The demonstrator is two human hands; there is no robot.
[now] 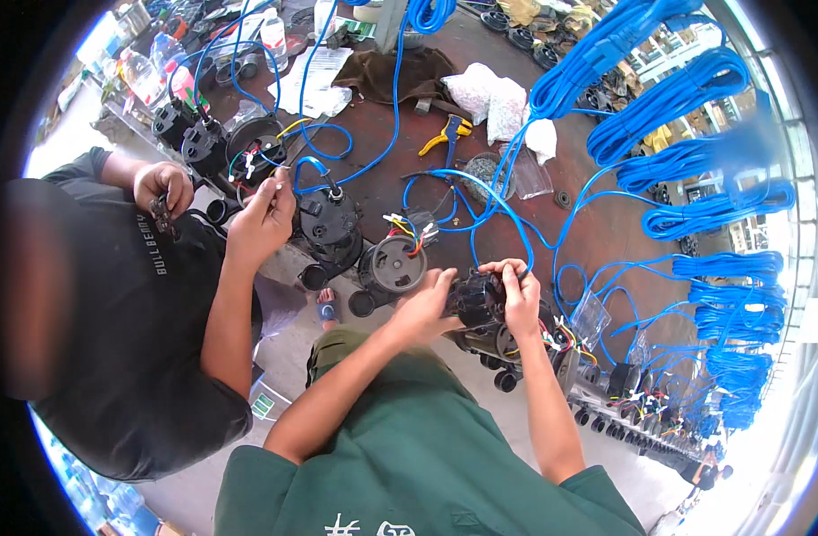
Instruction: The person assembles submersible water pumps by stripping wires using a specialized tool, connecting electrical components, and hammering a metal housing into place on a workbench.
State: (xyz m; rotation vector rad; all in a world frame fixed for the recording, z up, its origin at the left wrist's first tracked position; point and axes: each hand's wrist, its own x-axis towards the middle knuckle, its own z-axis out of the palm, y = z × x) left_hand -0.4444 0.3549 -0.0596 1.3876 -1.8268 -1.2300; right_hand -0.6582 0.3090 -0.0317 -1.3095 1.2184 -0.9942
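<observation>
In front of me, a black round motor cover (479,302) is held between my two hands. My left hand (425,305) grips its left side, with the thumb below. My right hand (521,302) has its fingers closed at the cover's right edge, where a blue cable (521,234) arches down. Under the cover is another dark round housing (494,342), partly hidden. Left of my left hand stands an open grey-black motor housing (398,265), with yellow, red and white wires (411,230) rising from it.
A co-worker's hands (264,221) work over an open housing (255,141) at the left. A capped black housing (329,221) stands between us. Yellow wire strippers (446,136), white bags (491,100) and a brown cloth (393,75) lie on the table. Coiled blue cables (668,103) hang at right.
</observation>
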